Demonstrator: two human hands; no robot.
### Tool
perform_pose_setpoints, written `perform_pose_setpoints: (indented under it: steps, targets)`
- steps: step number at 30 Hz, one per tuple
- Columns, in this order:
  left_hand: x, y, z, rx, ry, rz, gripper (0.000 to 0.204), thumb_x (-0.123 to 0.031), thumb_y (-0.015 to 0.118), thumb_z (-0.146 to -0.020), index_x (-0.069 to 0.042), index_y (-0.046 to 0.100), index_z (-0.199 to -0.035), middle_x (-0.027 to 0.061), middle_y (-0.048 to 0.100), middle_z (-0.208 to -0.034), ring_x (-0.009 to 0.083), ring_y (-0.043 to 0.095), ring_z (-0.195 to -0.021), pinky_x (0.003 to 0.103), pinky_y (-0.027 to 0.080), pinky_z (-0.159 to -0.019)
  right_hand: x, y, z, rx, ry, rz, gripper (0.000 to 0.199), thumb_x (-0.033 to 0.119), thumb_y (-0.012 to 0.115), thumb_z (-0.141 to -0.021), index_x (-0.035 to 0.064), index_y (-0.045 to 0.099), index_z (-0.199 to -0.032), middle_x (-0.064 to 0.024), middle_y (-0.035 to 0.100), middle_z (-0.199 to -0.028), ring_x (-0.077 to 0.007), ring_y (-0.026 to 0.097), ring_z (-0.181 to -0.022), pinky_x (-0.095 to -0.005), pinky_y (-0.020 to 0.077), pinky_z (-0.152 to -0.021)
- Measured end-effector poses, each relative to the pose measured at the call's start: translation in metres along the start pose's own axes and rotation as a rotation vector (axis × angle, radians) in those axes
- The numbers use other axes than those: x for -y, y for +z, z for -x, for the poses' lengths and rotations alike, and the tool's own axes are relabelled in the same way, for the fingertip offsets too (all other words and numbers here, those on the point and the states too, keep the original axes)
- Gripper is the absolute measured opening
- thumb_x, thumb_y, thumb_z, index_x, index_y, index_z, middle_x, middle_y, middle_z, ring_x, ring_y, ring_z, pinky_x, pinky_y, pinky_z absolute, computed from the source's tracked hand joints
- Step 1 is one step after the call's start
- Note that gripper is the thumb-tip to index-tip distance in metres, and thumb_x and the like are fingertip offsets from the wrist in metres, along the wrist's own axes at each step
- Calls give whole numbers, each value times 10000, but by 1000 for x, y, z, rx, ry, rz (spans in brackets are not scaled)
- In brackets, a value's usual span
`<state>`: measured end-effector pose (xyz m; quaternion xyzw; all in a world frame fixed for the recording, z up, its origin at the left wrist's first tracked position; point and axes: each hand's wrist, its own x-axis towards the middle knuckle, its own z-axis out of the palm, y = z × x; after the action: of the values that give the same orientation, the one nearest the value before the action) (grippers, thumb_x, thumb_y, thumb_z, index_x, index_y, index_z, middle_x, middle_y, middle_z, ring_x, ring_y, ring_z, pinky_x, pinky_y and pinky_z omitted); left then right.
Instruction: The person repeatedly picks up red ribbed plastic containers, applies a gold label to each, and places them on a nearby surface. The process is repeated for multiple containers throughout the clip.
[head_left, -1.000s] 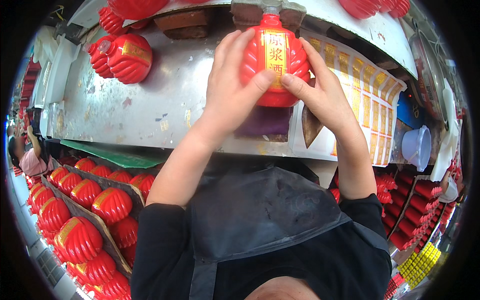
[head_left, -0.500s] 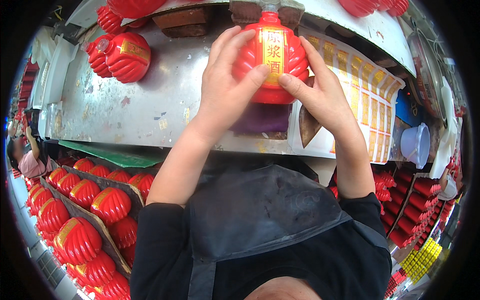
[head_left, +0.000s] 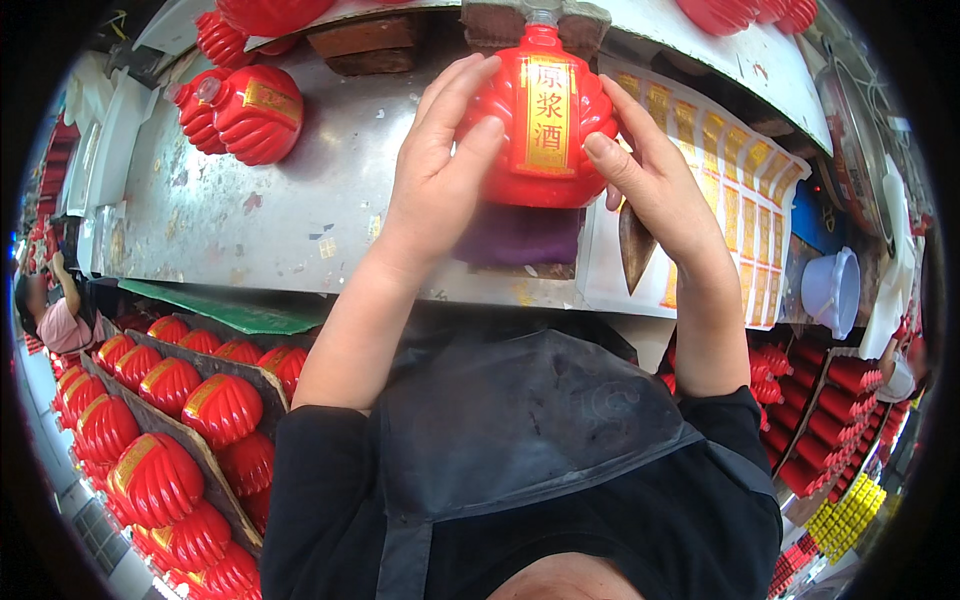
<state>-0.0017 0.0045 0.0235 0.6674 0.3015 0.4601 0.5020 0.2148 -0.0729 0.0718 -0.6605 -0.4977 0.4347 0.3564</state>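
Left fingers (head_left: 450,95) and right fingers (head_left: 632,115) clamp a ribbed red bottle (head_left: 546,125); gold-label sheet (head_left: 742,205) lies right, paired red bottles (head_left: 265,118) far left.

On the front of the glossy red, ribbed, round-bodied bottle (head_left: 592,105), a tall gold-edged rectangular label (head_left: 547,112) bears 3 large dark characters in 1 vertical column. The small gold rectangular stickers (head_left: 744,165) on the white paper sheet (head_left: 612,265) and the gold strip (head_left: 271,101) on the clear-necked red bottle (head_left: 255,135) cannot be read.
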Motion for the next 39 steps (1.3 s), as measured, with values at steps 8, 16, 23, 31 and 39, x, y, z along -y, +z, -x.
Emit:
perform_pose_setpoints:
  steps: [8, 16, 23, 31, 39]
  targets:
    - [-7, 7, 2, -20, 24, -168, 599, -241, 750, -925, -46, 570, -1462, 193, 459, -1570, 327, 481, -1446, 401, 392, -1194, -10, 9, -3, -104, -193, 121, 954, 471, 759, -907, -94, 370, -1571, -336, 611, -1409, -373, 642, -1304, -387, 501, -1076]
    - [-8, 9, 1, -31, 38, -212, 660, -278, 804, -881, -53, 567, -1455, 209, 460, -1564, 354, 509, -1421, 422, 425, -1174, -8, 8, -3, -104, -178, 121, 947, 446, 758, -897, -93, 367, -1570, -338, 611, -1407, -384, 641, -1305, -390, 501, -1076]
    - [-9, 8, 0, -24, 49, -274, 671, -270, 793, -868, -38, 558, -1452, 213, 461, -1561, 370, 503, -1424, 432, 416, -1178, -7, 8, -2, -99, -168, 118, 937, 429, 760, -899, -84, 366, -1577, -327, 615, -1406, -369, 660, -1273, -378, 510, -1054]
    - [-17, -1, -16, 82, 120, -347, 666, -313, 701, -922, -87, 514, -1519, 226, 466, -1504, 397, 492, -1395, 463, 413, -1163, 15, -11, -5, -256, -366, 153, 458, 255, 712, -972, 107, 680, -1404, -70, 671, -973, -141, 576, -737, -313, 494, -684]
    - [-16, -2, -24, 189, 186, -580, 643, -396, 664, -966, -93, 532, -1517, 231, 466, -1468, 400, 506, -1345, 456, 407, -1151, 14, -4, -17, -160, -538, 356, 497, 202, 808, -898, 105, 713, -1376, -14, 492, -811, -105, 455, -687, -268, 401, -616]
